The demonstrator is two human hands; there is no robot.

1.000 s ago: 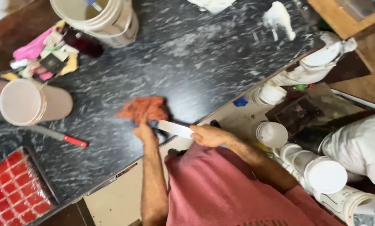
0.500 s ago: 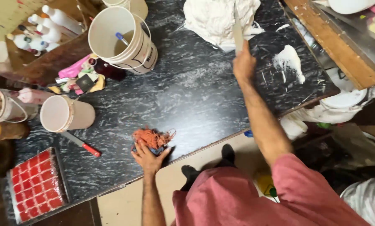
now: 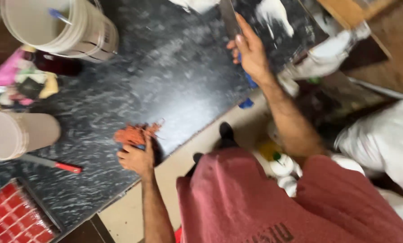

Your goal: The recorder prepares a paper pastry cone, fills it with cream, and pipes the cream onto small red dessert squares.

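Left hand [image 3: 136, 157] on orange rag [image 3: 134, 133], right hand [image 3: 251, 51] outstretched gripping scraper [image 3: 229, 18]

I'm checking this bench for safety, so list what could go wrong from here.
1. The right hand holds a flat blade far across the dark worktop, so a slip could smear the white paste or nick something.
2. The left hand rests on an orange rag close to the table edge, and it might slide off.
3. The white bucket stands close to the reaching arm's side and could perhaps be bumped.

White bucket [image 3: 62, 29] top left, dark label band on its side
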